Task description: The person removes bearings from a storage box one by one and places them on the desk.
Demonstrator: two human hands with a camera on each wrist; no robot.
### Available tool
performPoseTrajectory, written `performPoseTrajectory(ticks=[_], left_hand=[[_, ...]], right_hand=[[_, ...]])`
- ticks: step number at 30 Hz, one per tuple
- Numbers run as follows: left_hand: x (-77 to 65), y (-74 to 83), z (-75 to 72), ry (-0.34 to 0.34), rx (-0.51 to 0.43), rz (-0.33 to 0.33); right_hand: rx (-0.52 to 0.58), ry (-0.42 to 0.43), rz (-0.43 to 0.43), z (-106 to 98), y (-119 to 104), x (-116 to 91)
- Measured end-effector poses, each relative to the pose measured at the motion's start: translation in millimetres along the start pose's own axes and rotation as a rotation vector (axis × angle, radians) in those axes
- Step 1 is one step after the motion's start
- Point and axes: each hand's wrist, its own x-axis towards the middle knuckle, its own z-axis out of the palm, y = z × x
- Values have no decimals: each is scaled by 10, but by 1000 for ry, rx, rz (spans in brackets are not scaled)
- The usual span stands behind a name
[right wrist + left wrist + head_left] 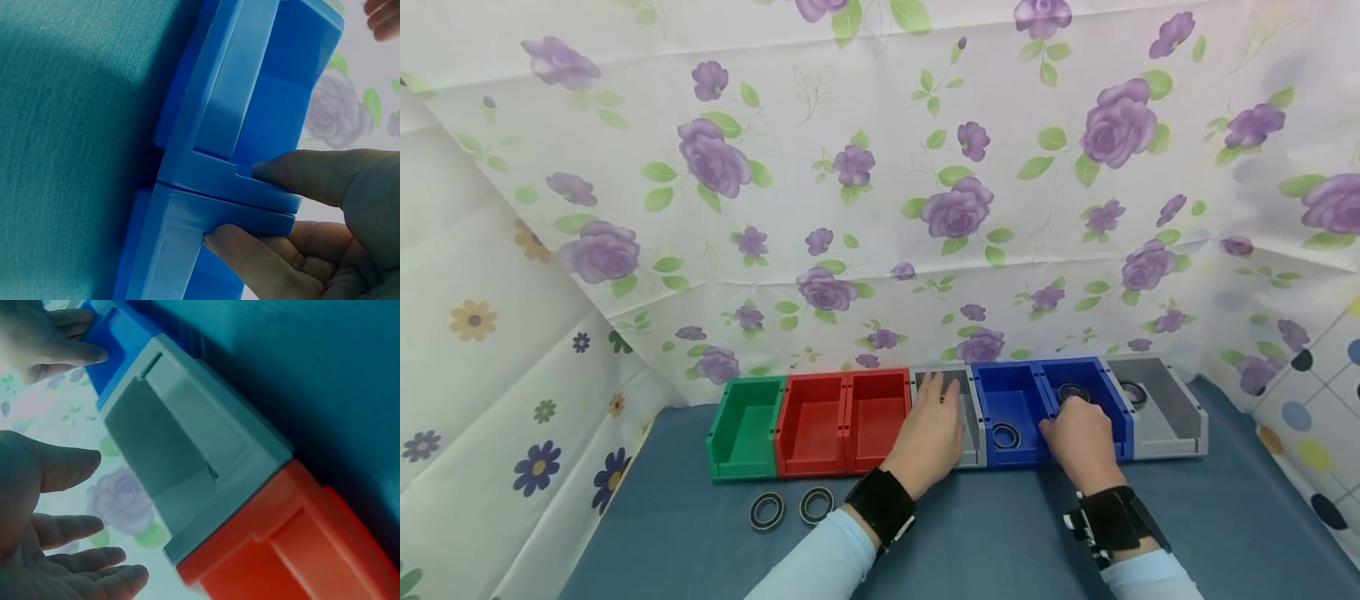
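Observation:
My right hand [1081, 437] is at the two adjoining blue bins [1011, 387]. In the right wrist view its thumb [281, 172] and forefinger [234, 247] pinch the side walls where those bins meet. My left hand [931, 429] reaches over the narrow grey bin [215, 422], its fingers extended and holding nothing. A ring-shaped ball bearing [1005, 445] lies in the left blue bin. Another bearing [1072, 387] sits in the right blue bin, partly hidden by my right hand.
Left of the grey bin stand two red bins [812, 462] and a green bin [741, 470]. A grey bin [1176, 417] at the right end holds a bearing [1133, 393]. Two bearings [767, 527] lie on the blue-covered table [677, 533] in front. A flowered curtain hangs behind.

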Motion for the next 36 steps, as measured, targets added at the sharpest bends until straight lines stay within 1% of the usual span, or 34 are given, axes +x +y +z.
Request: performPoseTrajectory(ticks=[4,7,10,13,15,17,22,26,29,34,36], left_hand=[[61,29,82,-45,33,-12],[98,37,131,-71,50,-5],[123,40,174,-70,65,19],[150,39,211,-53,92,51],[166,39,229,-49,103,56],[185,43,252,-59,91,38],[230,56,323,-110,23,-58],[274,51,407,-139,40,-90],[303,43,459,-171,45,-114],[324,51,493,-233,31,-166],[319,58,497,-259,39,-181]], right_hand=[[-3,7,-1,10,4,8],[-12,18,-6,17,10,17],[-16,19,-9,20,10,19],[-15,16,-11,18,8,13],[-15,13,-10,16,6,10],[-16,13,-10,13,4,7],[-15,10,1,4,-12,2],[-14,11,6,0,-16,4],[-22,26,-17,-2,-9,12],[-39,57,-63,10,13,22],[-37,60,-67,16,15,22]])
